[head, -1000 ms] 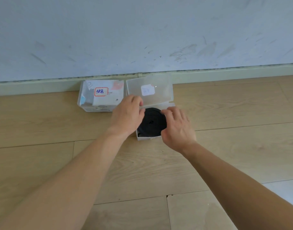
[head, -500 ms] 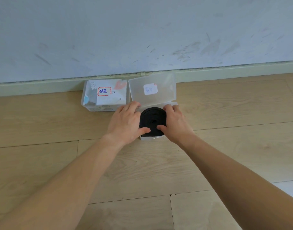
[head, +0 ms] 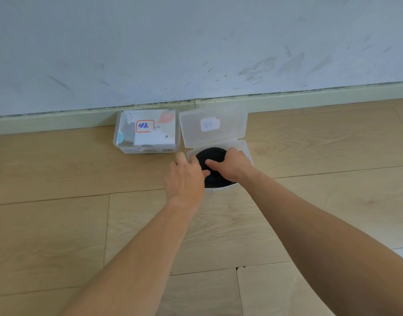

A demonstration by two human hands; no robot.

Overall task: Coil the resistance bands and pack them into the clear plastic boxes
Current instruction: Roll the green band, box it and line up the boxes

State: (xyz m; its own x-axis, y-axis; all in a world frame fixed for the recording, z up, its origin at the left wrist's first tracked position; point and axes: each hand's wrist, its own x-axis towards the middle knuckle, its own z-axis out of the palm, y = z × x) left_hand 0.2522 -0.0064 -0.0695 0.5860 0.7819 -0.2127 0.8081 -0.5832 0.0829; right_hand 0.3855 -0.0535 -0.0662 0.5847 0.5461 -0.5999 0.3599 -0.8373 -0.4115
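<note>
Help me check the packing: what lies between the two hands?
In the head view, the black coiled band, sitting in the open clear box, lies between the left hand and the right hand.

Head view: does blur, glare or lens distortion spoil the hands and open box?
Head view: soft even light, faint shadows, no harsh glare; the wide lens bows the skirting board; the left hand is slightly soft, the right hand and black band crisper; the lid label is washed out, unreadable.
</note>
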